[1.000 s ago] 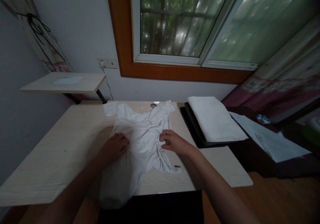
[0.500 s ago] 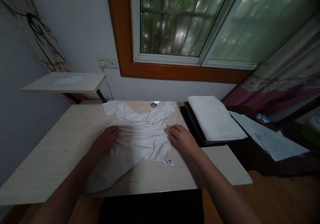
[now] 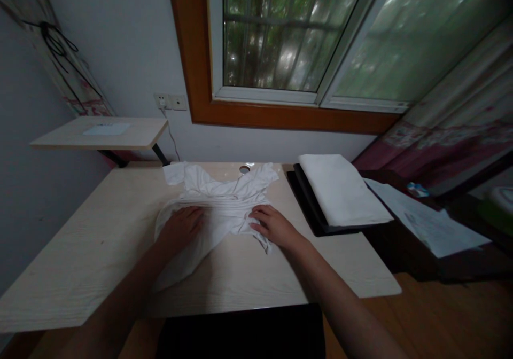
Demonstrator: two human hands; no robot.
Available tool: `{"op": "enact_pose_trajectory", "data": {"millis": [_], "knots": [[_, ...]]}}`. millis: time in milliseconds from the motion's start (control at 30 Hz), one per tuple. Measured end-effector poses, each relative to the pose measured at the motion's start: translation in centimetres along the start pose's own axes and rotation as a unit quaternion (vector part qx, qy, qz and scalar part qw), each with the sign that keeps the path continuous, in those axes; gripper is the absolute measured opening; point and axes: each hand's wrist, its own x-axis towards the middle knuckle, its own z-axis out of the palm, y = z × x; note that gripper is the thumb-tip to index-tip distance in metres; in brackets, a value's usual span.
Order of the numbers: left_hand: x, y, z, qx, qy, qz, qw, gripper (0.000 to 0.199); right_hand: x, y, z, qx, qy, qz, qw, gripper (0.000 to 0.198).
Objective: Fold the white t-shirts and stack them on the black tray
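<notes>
A crumpled white garment (image 3: 224, 203), which looks like a short-sleeved shirt, lies spread on the pale wooden desk (image 3: 248, 279). Its top edge with two sleeve-like corners points toward the wall, and creases run sideways across its middle. On its left part rests my left hand (image 3: 183, 226), palm down, fingers stretched toward the right and lying on the cloth. Opposite, my right hand (image 3: 273, 224) touches the right side with its fingers slightly bent and apart. Cloth under both palms is hidden. The lower left of the garment trails toward the desk's front edge beneath my left forearm.
To the right, a folded white cloth or sheet (image 3: 342, 190) lies on a black folder-like thing (image 3: 306, 201). Papers (image 3: 430, 220) lie on a dark surface beyond it. A raised shelf (image 3: 100, 132) stands at the back left. A black seat (image 3: 242, 332) is below the desk's front.
Both hands have moved inward, closer together across the garment. The garment's lower edge has drawn up a little from the desk's front, and cloth now shows left of my left hand.
</notes>
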Motion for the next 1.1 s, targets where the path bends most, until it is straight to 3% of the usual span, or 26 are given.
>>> {"op": "enact_pose_trajectory", "data": {"millis": [200, 433, 667, 767, 900, 1000, 1100], "knots": [[2.7, -2.3, 1.8, -0.014, 0.026, 0.009, 1.0, 0.047, 2.1, 2.7, 0.9, -0.014, 0.025, 0.023, 0.999, 0.037], [5.7, -4.3, 2.0, -0.014, 0.021, 0.025, 0.999, 0.046, 4.5, 5.8, 2.0, -0.029, 0.077, 0.064, 0.995, 0.032], [5.2, -4.1, 0.7, -0.005, 0.072, 0.056, 0.996, 0.033, 3.3, 2.2, 0.5, -0.081, 0.131, 0.082, 0.985, 0.022], [4.3, -3.2, 0.0, -0.014, 0.084, 0.068, 0.994, 0.026, 1.9, 0.6, 0.2, -0.069, 0.097, 0.039, 0.992, 0.017], [2.5, -1.1, -0.5, -0.061, 0.031, 0.125, 0.99, 0.024, 0.4, -0.4, 0.4, -0.077, 0.025, 0.015, 0.997, 0.021], [1.2, 0.3, -0.8, -0.068, -0.015, 0.145, 0.987, 0.023, 0.2, -0.3, 0.6, -0.097, 0.052, 0.078, 0.991, 0.037], [0.4, 0.8, -0.9, -0.055, -0.026, 0.14, 0.988, 0.03, 0.4, 0.3, 0.8, -0.113, 0.077, 0.115, 0.984, 0.031]]}}
